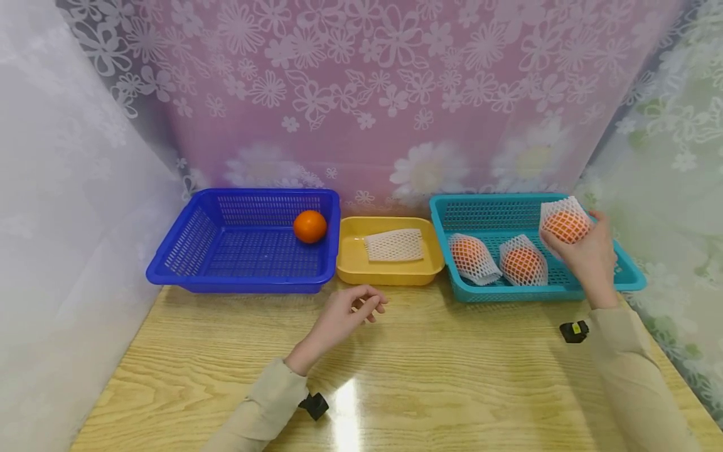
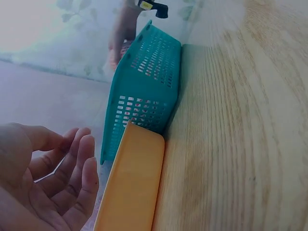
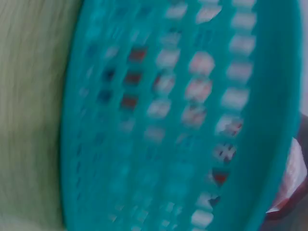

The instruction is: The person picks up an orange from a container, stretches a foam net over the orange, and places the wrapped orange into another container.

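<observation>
My right hand (image 1: 593, 254) grips an orange (image 1: 567, 227) wrapped in a white foam net, over the right side of the teal basket (image 1: 491, 292). Two more netted oranges, one at the left (image 1: 470, 256) and one in the middle (image 1: 523, 262), lie in that basket. In the right wrist view the teal basket's wall (image 3: 269, 96) hides most of the fruit. My left hand (image 1: 347, 311) hovers in front of the yellow tray (image 1: 390, 276), fingers loosely curled with nothing in them. An empty foam net (image 1: 394, 245) lies flat in the tray.
A blue basket (image 1: 243, 279) stands at the left with one bare orange (image 1: 310, 226) in its right back part. The yellow tray sits between the two baskets. All three stand on a wooden table (image 1: 429, 370), with a flowered curtain (image 1: 361, 94) behind.
</observation>
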Available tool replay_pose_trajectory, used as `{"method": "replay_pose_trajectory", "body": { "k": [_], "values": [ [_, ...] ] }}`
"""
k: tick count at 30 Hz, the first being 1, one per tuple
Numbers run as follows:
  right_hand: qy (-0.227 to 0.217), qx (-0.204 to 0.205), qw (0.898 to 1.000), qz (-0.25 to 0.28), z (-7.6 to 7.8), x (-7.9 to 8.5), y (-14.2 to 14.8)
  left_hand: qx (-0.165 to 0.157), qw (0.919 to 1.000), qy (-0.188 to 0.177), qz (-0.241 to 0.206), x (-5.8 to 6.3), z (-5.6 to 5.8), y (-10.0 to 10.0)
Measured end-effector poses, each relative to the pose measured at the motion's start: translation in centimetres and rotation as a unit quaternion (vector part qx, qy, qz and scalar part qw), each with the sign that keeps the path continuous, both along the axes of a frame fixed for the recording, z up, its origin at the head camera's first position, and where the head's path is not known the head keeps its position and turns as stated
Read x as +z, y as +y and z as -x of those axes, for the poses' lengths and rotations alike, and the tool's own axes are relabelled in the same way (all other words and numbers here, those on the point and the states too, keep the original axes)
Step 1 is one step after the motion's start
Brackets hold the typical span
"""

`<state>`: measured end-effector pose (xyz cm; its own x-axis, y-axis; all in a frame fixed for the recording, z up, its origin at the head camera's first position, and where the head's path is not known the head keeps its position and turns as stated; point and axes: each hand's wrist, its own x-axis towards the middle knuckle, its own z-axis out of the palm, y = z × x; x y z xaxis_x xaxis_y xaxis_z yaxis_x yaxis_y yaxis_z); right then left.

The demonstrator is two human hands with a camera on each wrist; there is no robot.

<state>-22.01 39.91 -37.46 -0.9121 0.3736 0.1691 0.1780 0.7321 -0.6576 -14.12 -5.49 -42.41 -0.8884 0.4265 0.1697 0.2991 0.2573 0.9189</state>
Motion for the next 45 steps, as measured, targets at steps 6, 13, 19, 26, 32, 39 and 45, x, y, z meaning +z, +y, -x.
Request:
{"method": "replay_pose_trajectory", "body": {
  "k": [6, 13, 19, 26, 32, 39, 45],
  "values": [
    [-0.102, 0.010, 0.991, -0.088, 0.3, -1.2, 2.4, 0.014, 0.9998, 0.013, 0.012, 0.2, 0.1, -0.4],
    [-0.209, 0.042, 0.967, -0.143, 0.6, -1.6, 3.1, 0.027, 0.9994, 0.017, 0.017, 0.9, 0.4, -0.8],
    [-0.269, 0.067, 0.944, -0.179, 0.9, -1.6, 3.3, 0.034, 0.9990, 0.029, 0.001, 1.5, 0.8, -1.4],
    [-0.256, 0.080, 0.947, -0.176, 1.0, -1.7, 3.3, 0.054, 0.9974, 0.046, 0.006, 2.4, 1.2, -2.4],
    [-0.213, 0.092, 0.958, -0.169, 0.6, -1.7, 3.4, 0.081, 0.9929, 0.086, 0.018, 4.0, 2.1, -4.1],
    [-0.104, 0.096, 0.973, -0.183, -0.7, -1.1, 2.0, 0.107, 0.9882, 0.102, 0.040, 6.9, 3.7, -6.9],
    [0.101, 0.086, 0.974, -0.184, -2.3, -0.5, -2.9, 0.164, 0.9658, 0.148, 0.136, 8.9, 6.5, -8.5]
  ]
}}
